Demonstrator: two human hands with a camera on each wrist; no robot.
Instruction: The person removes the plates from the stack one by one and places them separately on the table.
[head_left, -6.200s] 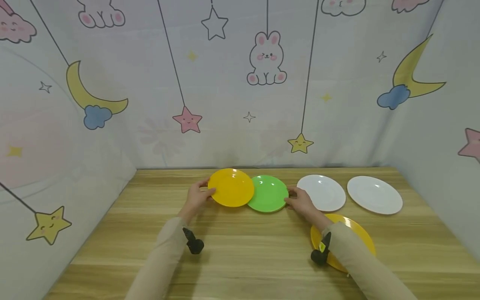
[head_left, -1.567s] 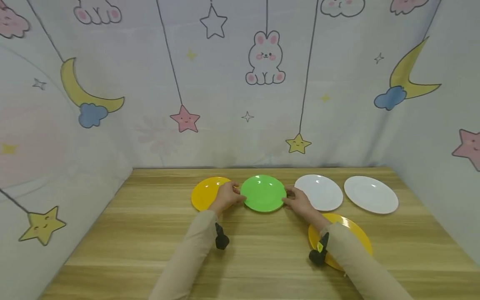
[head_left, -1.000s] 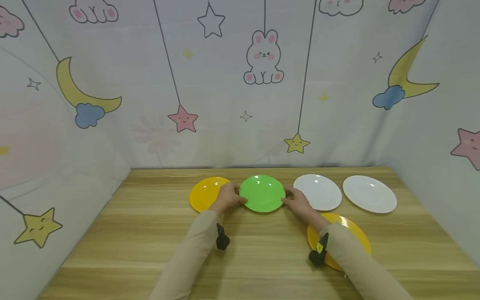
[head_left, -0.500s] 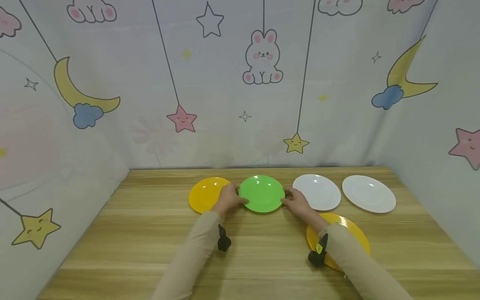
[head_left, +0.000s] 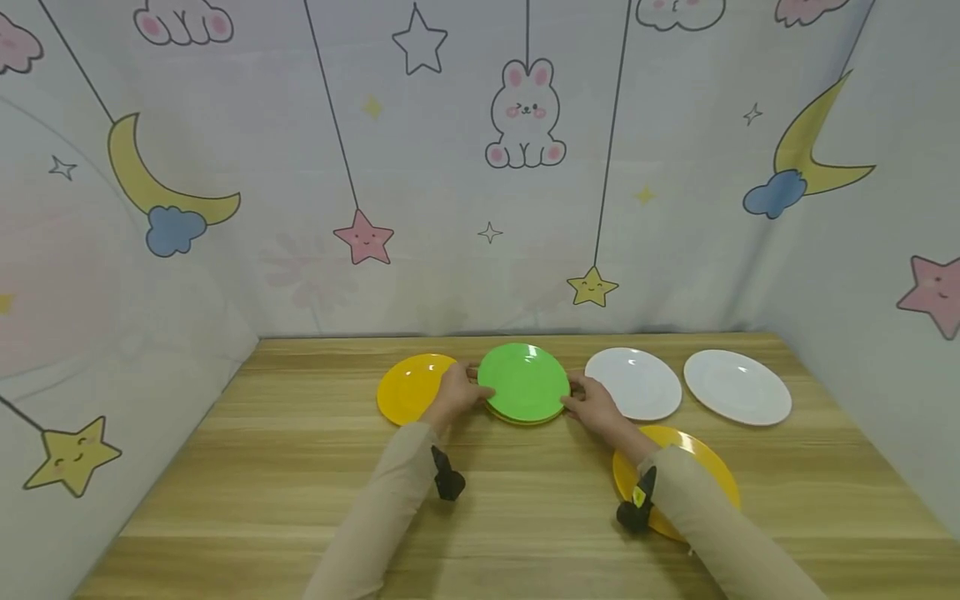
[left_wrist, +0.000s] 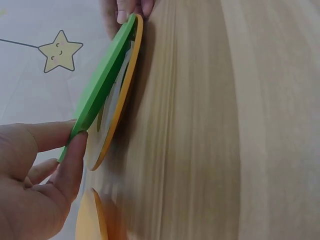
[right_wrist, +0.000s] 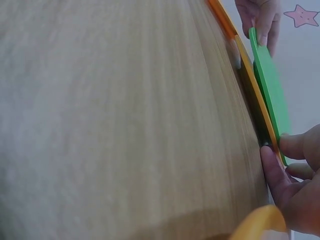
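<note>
A round green plate (head_left: 523, 383) is between both hands at the back middle of the table. My left hand (head_left: 452, 393) pinches its left edge between thumb and fingers. The left wrist view shows an orange plate (left_wrist: 123, 97) underneath, with a gap between the two that narrows toward the far side. My right hand (head_left: 595, 404) grips at the right edge; in the right wrist view its thumb lies on the green plate (right_wrist: 272, 92) and a finger reaches the orange rim (right_wrist: 257, 90). Partly behind my left hand lies a yellow-orange plate (head_left: 408, 390).
Two white plates, a nearer one (head_left: 637, 387) and a farther one (head_left: 738, 389), lie to the right. A larger yellow plate (head_left: 697, 467) sits partly under my right forearm. The wooden table (head_left: 525, 517) meets a printed curtain (head_left: 435, 167) at the back and sides.
Earlier my left hand held a yellow-orange plate over the green one; that plate now lies at left. My left hand moved to the green plate, which has just risen off the orange one.
</note>
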